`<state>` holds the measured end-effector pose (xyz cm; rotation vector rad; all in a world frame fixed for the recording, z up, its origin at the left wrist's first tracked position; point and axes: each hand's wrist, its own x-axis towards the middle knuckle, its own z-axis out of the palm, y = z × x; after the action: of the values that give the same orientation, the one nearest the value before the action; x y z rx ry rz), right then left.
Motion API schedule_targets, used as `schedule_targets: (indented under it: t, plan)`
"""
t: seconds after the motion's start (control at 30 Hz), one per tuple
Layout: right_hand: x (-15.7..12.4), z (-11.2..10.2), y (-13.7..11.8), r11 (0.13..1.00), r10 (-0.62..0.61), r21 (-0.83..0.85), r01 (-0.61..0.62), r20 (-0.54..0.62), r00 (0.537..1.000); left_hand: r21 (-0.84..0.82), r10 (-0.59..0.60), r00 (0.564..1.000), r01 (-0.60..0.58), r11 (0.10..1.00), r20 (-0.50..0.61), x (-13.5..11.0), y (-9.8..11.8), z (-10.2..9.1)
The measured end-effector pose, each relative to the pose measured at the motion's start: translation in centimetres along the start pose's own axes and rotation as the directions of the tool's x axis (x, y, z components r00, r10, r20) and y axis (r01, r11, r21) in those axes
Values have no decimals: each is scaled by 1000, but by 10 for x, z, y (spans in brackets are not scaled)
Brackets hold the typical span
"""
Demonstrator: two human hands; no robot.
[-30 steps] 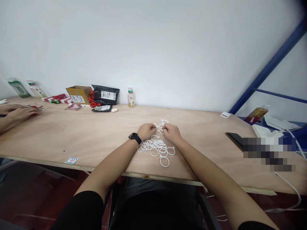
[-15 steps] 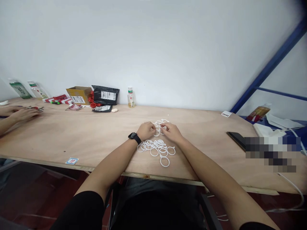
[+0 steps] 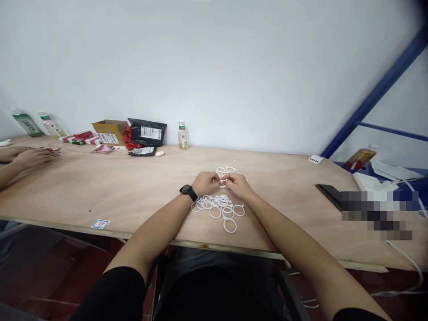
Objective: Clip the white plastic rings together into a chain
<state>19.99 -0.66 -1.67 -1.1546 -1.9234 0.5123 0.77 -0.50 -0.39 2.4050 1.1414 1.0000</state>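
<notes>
My left hand (image 3: 206, 183), with a black watch (image 3: 188, 191) on its wrist, pinches a white ring (image 3: 223, 181). From the other side my right hand (image 3: 238, 184) grips the same ring, and the two sets of fingertips almost meet. Much of that ring is covered by fingers. Several white plastic rings with small eyelets (image 3: 230, 170) lie just beyond my hands. Closer to me, a pile of similar rings (image 3: 215, 211) overlaps on the wooden table, with one ring (image 3: 230, 225) at its near end.
A bottle (image 3: 182, 136), a black parcel bag (image 3: 147, 132) and a cardboard box (image 3: 112, 132) stand along the wall. At far left is another person's hand (image 3: 35, 157) with small items. A dark phone-like device (image 3: 329, 196) and white cable (image 3: 404, 254) lie right.
My hands have come closer together, and a ring now shows between both sets of fingertips. The pile near me looks unchanged.
</notes>
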Motion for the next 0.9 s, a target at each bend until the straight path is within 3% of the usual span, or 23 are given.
schedule_targets:
  t: [0.17,0.27,0.37,0.47,0.57,0.63,0.77,0.9]
  plan:
    - [0,-5,-7,993,-95,-75,95,3,995,35,89,995,-91,995,55,0,3,4]
    - [0,-8,-7,975,-176,-136,173,-8,984,30,78,997,-78,997,-5,1,-1,1]
    - [2,-9,-3,957,-231,-205,206,-110,967,-26,52,997,-53,998,-55,1,-4,-4]
    - [4,-11,5,959,-190,-243,144,-179,965,-140,127,984,-109,984,128,-1,-4,-7]
    - [5,-12,10,965,-141,-243,100,-160,977,-188,224,905,-164,968,362,-3,-2,-3]
    - [5,-13,11,969,-131,-229,93,-158,979,-150,229,883,-182,972,410,-4,-1,1]
    - [4,-13,7,975,-150,-188,122,-144,978,-96,208,904,-186,978,372,-3,-2,3]
    - [3,-14,2,974,-188,-147,172,-103,977,-101,116,958,-92,991,262,0,-2,-1]
